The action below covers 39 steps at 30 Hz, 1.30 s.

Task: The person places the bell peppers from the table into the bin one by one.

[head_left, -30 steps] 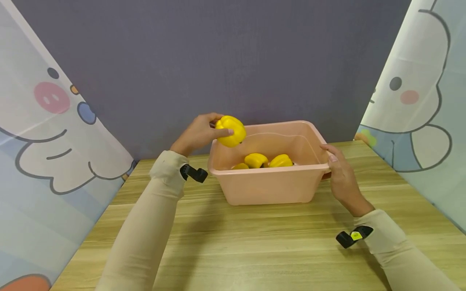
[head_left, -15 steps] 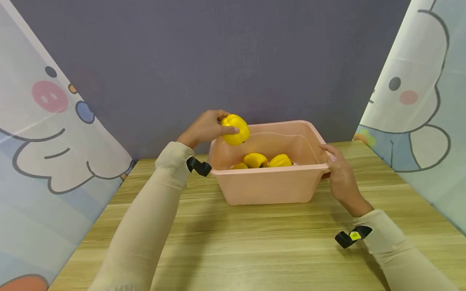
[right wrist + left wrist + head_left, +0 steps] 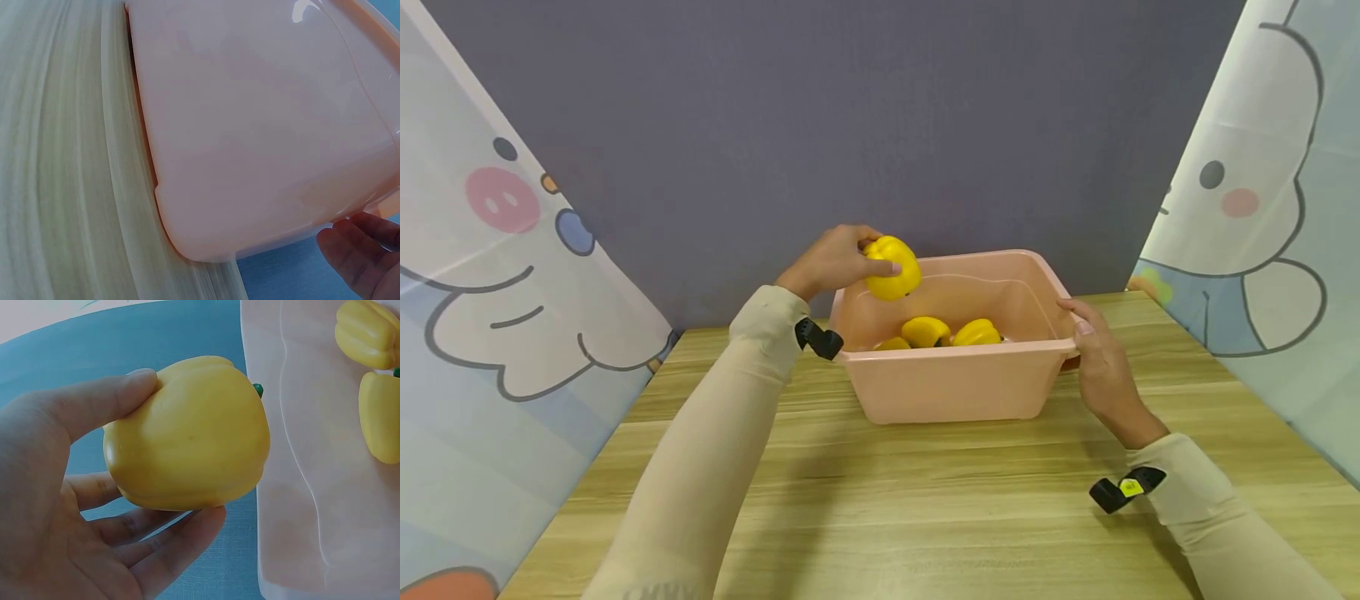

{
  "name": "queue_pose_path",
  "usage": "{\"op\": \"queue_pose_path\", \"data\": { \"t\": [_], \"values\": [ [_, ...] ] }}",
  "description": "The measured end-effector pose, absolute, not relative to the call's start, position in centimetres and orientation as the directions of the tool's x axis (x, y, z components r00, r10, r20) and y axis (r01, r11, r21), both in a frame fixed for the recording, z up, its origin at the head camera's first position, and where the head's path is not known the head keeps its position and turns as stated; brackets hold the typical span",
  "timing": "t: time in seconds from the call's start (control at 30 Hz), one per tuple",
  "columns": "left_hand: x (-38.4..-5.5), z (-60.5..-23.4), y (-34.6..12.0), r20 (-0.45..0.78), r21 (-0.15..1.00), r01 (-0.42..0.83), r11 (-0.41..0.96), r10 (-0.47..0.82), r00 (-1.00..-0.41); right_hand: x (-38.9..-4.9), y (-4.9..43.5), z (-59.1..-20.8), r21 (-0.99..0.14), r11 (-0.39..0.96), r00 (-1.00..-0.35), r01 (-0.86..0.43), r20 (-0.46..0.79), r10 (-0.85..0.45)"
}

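Observation:
My left hand (image 3: 838, 261) holds a yellow bell pepper (image 3: 892, 268) above the left end of a pink plastic basin (image 3: 955, 383). In the left wrist view the thumb lies across the top of the pepper (image 3: 187, 434) and the other fingers curl under it; a small green stem pokes out on its far side. Inside the basin lie several more yellow peppers (image 3: 977, 332), partly hidden by the near wall. My right hand (image 3: 1101, 362) grips the basin's right rim, thumb on top, fingers under the edge, as the right wrist view also shows at the fingertips (image 3: 334, 240).
The basin stands on a wood-grain table (image 3: 925, 508) near its back edge. Behind rises a dark grey panel (image 3: 850, 125). Cartoon-printed sheets (image 3: 1247, 217) flank the table on both sides. A black wrist camera (image 3: 818, 339) sits on the left sleeve, close to the basin's corner.
My left hand has moved a little to the right with the pepper, further over the basin. The right hand, the basin and the peppers inside stay where they were.

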<state>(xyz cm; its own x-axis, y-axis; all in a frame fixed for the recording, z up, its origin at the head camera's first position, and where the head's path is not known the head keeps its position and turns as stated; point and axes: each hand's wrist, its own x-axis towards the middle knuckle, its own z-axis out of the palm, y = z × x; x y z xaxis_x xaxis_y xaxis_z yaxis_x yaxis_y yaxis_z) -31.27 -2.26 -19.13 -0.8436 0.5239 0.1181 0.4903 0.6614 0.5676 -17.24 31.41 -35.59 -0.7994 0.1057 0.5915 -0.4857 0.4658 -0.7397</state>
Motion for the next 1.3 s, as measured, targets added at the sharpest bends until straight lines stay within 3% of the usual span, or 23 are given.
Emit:
{"op": "queue_pose_path", "data": {
  "t": [1.3],
  "values": [
    [-32.3, -19.7, -1.7, 0.011, 0.537, 0.449, 0.714, 0.526, -0.850, -17.1, 31.4, -35.7, -0.709, 0.509, -0.786, -0.489, 0.610, 0.095]
  ]
}}
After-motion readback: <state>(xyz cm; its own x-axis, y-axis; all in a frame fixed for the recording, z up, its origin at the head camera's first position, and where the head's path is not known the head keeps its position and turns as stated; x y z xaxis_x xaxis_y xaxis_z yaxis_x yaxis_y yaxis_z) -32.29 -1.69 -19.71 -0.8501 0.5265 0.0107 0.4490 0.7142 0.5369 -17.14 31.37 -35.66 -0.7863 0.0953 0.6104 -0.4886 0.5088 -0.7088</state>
